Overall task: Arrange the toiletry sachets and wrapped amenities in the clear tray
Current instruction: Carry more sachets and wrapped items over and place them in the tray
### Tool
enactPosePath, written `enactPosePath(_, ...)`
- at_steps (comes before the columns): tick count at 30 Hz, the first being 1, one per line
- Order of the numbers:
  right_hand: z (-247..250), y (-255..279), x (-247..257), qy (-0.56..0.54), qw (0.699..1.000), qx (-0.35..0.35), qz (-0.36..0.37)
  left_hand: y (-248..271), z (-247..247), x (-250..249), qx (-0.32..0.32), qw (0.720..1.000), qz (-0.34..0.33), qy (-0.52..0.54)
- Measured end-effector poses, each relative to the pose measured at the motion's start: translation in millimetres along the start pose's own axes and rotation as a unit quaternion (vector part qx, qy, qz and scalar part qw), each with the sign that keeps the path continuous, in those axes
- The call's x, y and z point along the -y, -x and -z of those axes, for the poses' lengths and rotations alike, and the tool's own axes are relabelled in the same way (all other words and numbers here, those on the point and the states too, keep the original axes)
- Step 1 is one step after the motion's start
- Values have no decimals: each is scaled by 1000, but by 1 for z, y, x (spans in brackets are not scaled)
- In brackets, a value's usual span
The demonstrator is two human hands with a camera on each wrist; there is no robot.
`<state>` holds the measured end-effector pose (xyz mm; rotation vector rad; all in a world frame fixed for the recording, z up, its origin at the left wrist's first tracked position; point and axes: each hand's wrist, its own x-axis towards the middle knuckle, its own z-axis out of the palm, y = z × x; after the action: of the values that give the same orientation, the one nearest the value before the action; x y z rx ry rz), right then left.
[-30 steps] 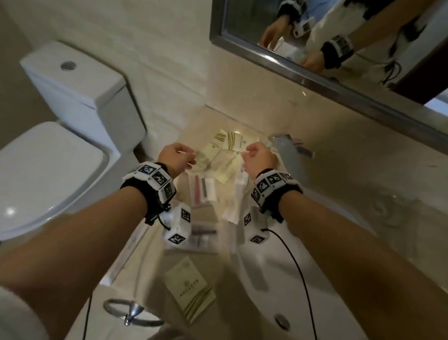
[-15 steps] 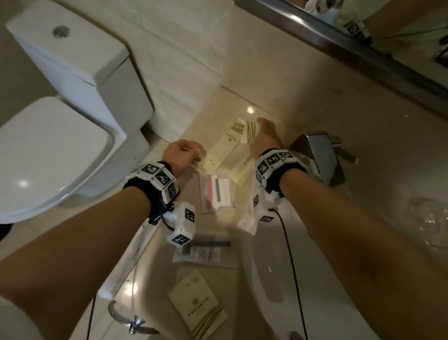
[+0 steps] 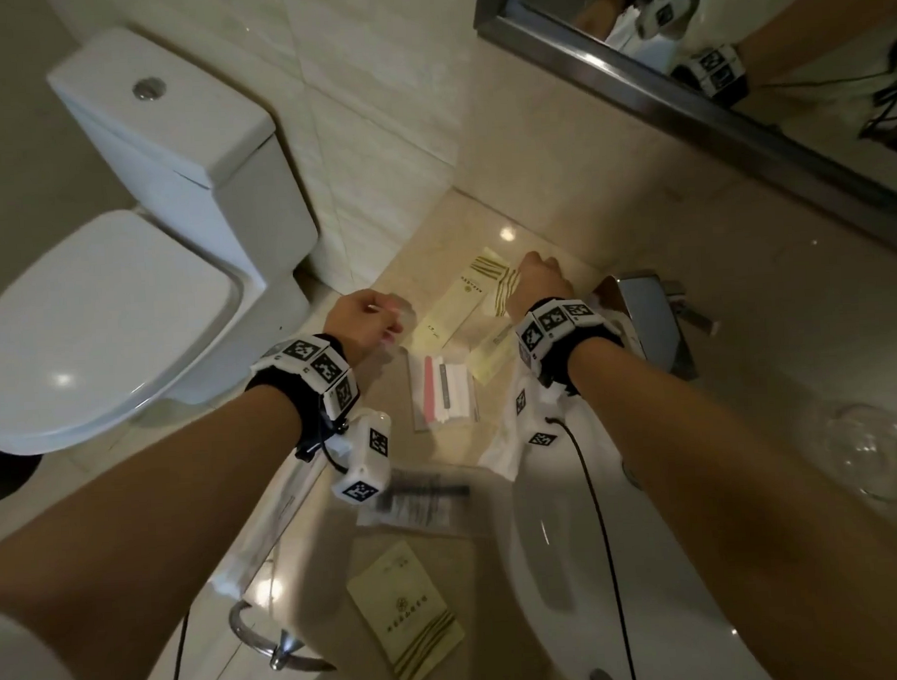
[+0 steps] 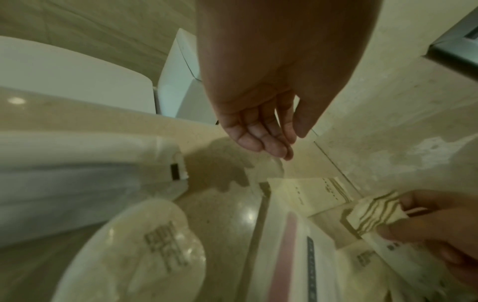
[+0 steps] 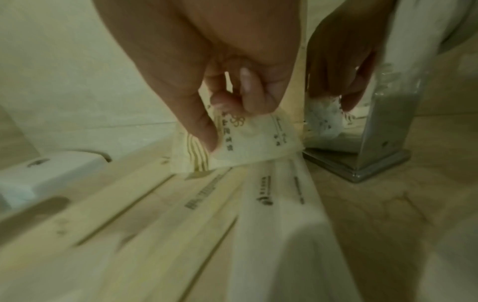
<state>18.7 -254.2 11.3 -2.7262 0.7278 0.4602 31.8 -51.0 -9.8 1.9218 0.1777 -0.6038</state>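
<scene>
The striped cream sachet (image 5: 240, 143) hangs pinched in the right hand (image 3: 539, 284), just above the long packets (image 3: 455, 308) lying between both hands. Placing seems under way; next, lower it flat beside them. Its print is unreadable. The left hand (image 4: 261, 130) hovers relaxed, empty.

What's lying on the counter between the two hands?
In the head view, a long pale yellow sachet lies on the counter between the left hand and the right hand, which pinches a small striped sachet.
</scene>
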Motion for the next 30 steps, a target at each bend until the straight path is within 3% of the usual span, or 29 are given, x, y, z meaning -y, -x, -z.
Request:
enactPosePath(6, 14, 33, 0, -26, 998, -38, 36, 30, -1, -12, -1, 1000, -20, 2)
enactPosePath(11, 14, 67, -17, -225, 971, -77, 14, 69, -5, -12, 22, 998, -35, -51)
enactPosePath(15, 2, 93, -28, -322, 945, -55, -22, 103, -5, 5, 32, 996, -10, -79)
enactPosePath(20, -27, 129, -40, -334, 942, -13, -25, 148, -8, 44, 50, 986, 18, -161)
enactPosePath(25, -48, 160, -48, -338, 941, 16, 9, 180, -6, 77, 43, 983, 53, -171)
enactPosePath(30, -68, 183, -53, -350, 934, 61, 28, 207, -21, 102, 50, 951, 63, -298)
